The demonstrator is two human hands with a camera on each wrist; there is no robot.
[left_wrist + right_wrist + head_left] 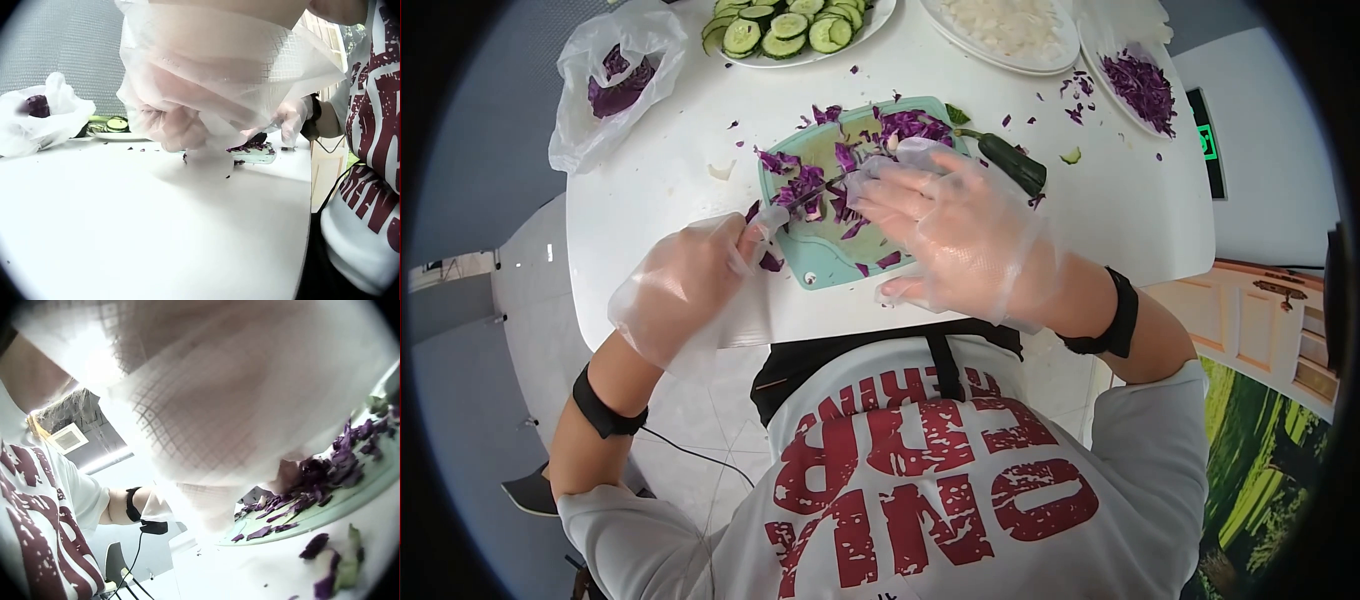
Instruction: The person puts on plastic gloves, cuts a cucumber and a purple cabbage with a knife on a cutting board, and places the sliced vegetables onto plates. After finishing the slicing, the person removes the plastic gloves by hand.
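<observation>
In the head view my left hand (685, 275), in a clear plastic glove, grips a knife whose handle is hidden inside the fist. The knife blade (818, 190) slants up across the light green cutting board (825, 268), among chopped purple cabbage (800, 188). My right hand (960, 220), gloved too, lies palm down with straight fingers over the blade's far end, thumb apart near the board's front edge. More cabbage is heaped beyond those fingers. From the left wrist, the curled left fist (178, 125) shows low over the table.
A plate of cucumber slices (785, 30), a plate of pale chopped pieces (1005, 30) and a plate of shredded cabbage (1140, 90) stand at the back. A plastic bag (620, 75) holds cabbage at left. A cucumber piece (1015, 165) lies right of the board; scraps dot the table.
</observation>
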